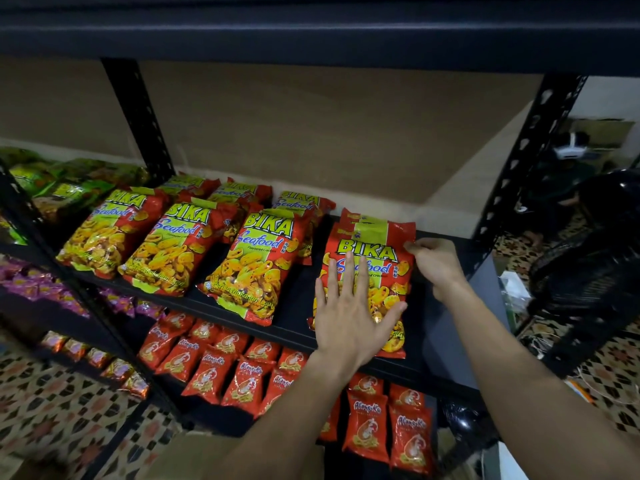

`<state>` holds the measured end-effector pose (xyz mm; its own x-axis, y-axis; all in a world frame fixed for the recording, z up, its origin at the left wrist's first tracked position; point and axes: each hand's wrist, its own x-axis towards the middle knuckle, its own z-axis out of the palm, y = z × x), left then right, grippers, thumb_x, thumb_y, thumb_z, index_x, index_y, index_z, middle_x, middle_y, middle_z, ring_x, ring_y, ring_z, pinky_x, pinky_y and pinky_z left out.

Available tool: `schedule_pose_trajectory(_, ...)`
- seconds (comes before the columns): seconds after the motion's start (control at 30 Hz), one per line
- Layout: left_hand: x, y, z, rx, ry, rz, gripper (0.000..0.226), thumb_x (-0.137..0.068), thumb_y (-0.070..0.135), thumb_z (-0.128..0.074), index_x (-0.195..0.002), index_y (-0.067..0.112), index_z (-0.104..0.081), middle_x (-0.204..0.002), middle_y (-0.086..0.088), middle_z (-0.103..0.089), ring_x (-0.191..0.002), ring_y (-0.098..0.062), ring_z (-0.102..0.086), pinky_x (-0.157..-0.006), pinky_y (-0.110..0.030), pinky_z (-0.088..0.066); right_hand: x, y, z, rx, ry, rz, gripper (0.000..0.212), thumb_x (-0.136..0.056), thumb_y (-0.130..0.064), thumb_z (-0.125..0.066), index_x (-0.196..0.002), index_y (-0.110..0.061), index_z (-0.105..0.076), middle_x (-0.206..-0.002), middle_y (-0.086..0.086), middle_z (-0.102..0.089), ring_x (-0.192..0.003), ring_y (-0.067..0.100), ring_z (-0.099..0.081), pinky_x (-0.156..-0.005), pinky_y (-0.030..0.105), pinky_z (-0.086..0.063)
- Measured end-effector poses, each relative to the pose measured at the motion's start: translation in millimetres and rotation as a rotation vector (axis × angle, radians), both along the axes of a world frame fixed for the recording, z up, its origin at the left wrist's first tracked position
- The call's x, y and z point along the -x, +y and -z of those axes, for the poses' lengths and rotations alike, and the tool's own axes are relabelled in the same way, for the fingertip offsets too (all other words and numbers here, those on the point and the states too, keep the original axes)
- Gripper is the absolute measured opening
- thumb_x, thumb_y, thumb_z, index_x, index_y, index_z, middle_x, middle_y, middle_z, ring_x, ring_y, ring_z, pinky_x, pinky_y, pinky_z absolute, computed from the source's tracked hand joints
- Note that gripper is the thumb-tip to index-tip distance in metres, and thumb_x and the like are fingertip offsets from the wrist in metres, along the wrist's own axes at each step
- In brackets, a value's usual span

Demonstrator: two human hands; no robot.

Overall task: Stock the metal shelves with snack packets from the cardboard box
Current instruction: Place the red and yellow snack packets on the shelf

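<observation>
L hand (346, 317) lies flat, fingers spread, on a packet (367, 251) on the shelf (297, 301); R hand (437, 266) fingers pinch packet's top-right edge.

Head view, forward-down, close on shelf (296, 303)

Setting: small shop or stockrm holding retail stock. Evidence: black slotted-angle metal shelving (294, 306), multi-tier, w/ punched uprights (533, 150). Each tier carries rows of identical snack goods. BIKA Seafood packets (166, 251) lie along mid-shelf front edge, red prawn-cracker packets (242, 379) on tier below. Purple packets (31, 285) and green packets (69, 188) fill adj. bay at left. Patterned tile floor (52, 403) under the racks.
</observation>
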<state>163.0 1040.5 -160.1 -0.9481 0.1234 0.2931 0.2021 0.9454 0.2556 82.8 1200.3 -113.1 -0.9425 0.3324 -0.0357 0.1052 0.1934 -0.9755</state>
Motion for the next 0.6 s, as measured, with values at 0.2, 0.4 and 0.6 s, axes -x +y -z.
schedule_pose_trajectory(0.2, 2.0, -1.1, 4.2, 0.045, 0.018, 0.006, 0.111, -0.071, 0.097, -0.012, -0.155, 0.03, 0.013, -0.163, -0.003, 0.016, -0.15, -0.031, 0.017, -0.122, -0.053, -0.004, 0.6, -0.5, -1.7, 0.022, 0.003, 0.005, 0.021, -0.095, -0.015, -0.064, -0.074, -0.012, -0.066, -0.075, 0.003, -0.071, -0.063, 0.014, -0.062, -0.06, 0.027, -0.045)
schedule_pose_trajectory(0.4, 5.1, -1.0, 0.2, 0.054, -0.023, 0.027, 0.109, -0.071, 0.097, -0.011, -0.155, 0.03, 0.014, -0.162, -0.003, 0.019, -0.149, -0.03, 0.018, -0.121, -0.055, -0.004, -2.0, 3.2, -1.2, 0.018, -0.015, 0.021, 0.015, -0.095, -0.021, -0.064, -0.085, -0.011, -0.069, -0.08, 0.003, -0.071, -0.068, 0.015, -0.062, -0.062, 0.028, -0.044)
schedule_pose_trajectory(0.6, 4.3, -2.8, -11.9, 0.002, -0.04, 0.064, 0.099, -0.079, 0.09, -0.01, -0.156, 0.031, 0.011, -0.163, -0.003, 0.014, -0.149, -0.028, 0.018, -0.122, -0.052, 0.004, -3.4, 6.6, -9.1, -0.101, 0.0, 0.071, 0.019, -0.092, -0.027, -0.064, -0.078, -0.015, -0.07, -0.08, 0.003, -0.071, -0.07, 0.019, -0.062, -0.062, 0.029, -0.046)
